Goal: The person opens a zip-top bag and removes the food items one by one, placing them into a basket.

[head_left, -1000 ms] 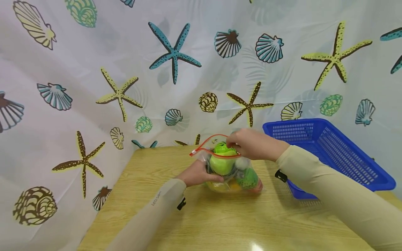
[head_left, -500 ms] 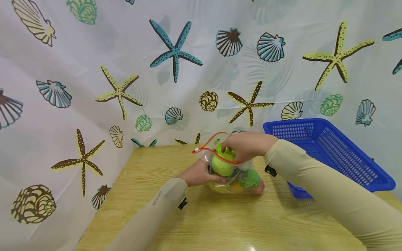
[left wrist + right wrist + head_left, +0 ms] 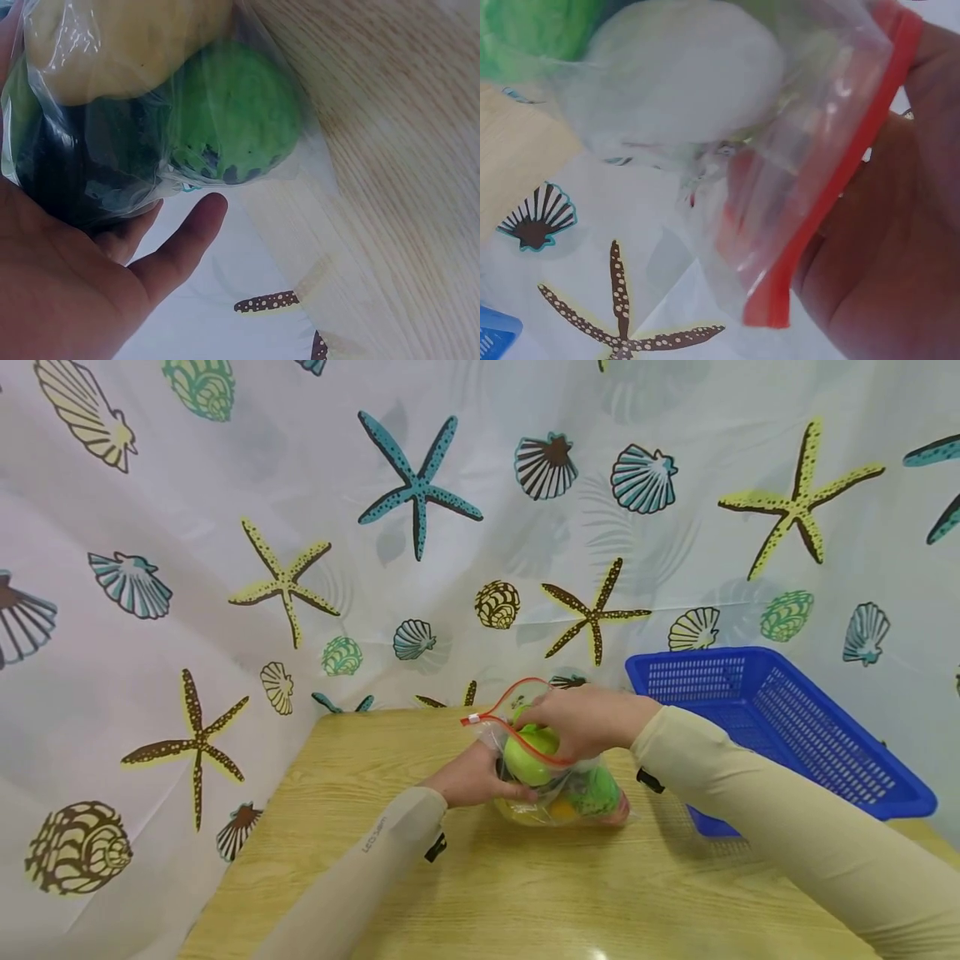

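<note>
A clear slider zip bag (image 3: 555, 797) with a red-edged, gaping mouth stands on the table, full of play fruit and vegetables. My left hand (image 3: 476, 774) grips its left side, thumb across the front. Over the mouth, my right hand (image 3: 588, 718) has its fingers inside, curled on a light green round fruit (image 3: 527, 764); the fingertips are partly hidden. Through the plastic show a green ball-like piece (image 3: 236, 112) with dark patches, a yellowish piece (image 3: 127, 45), a dark piece (image 3: 90, 154) and a white round piece (image 3: 686, 71). The red zip edge (image 3: 840, 180) lies against the right palm.
A blue perforated plastic basket (image 3: 862, 727) stands at the right of the wooden table (image 3: 450, 893). Behind hangs a white curtain (image 3: 480, 460) printed with starfish and shells.
My right hand has moved down and slightly left, from the rim into the bag's mouth, lowering over the green fruit. The left hand keeps its grip with little movement.
</note>
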{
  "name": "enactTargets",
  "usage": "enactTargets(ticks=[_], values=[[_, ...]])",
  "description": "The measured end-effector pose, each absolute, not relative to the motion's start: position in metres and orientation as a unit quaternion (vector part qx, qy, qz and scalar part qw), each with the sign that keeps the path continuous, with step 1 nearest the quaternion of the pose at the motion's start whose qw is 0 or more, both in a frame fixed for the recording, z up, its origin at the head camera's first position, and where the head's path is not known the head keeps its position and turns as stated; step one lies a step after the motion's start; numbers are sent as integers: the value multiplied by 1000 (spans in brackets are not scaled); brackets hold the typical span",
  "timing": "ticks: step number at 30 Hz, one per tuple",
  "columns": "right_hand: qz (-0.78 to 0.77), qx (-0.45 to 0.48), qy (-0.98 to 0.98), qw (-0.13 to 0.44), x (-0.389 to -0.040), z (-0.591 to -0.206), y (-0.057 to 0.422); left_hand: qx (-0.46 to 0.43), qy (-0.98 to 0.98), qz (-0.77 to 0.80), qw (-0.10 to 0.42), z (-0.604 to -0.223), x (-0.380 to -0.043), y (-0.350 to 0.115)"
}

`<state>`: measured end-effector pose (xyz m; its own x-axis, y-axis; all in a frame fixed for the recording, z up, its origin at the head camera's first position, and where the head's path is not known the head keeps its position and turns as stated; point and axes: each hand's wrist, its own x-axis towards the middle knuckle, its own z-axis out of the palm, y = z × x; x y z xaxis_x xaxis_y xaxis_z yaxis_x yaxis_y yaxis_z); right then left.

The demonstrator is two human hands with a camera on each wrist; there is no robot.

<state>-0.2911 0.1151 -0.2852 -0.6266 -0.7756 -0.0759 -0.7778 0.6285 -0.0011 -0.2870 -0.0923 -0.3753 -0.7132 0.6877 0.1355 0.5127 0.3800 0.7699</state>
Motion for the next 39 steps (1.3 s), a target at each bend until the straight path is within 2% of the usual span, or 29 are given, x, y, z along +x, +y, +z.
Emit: enactTargets(ticks=[6, 12, 22, 32, 39], values=[[13, -436, 899, 44, -289, -289, 114, 361, 830, 413, 99, -374, -283, -94], [8, -444, 895, 29, -287, -292, 114, 359, 828, 419, 97, -374, -281, -93], [-65, -461, 882, -76, -294, -295, 126, 379, 818, 425, 77, -375, -282, -92], [-79, -458, 868, -173, -288, -269, 137, 359, 834, 413, 77, -383, -288, -92], [-78, -371, 909, -174, -291, -251, 178, 314, 885, 339, 59, -404, -303, -94]])
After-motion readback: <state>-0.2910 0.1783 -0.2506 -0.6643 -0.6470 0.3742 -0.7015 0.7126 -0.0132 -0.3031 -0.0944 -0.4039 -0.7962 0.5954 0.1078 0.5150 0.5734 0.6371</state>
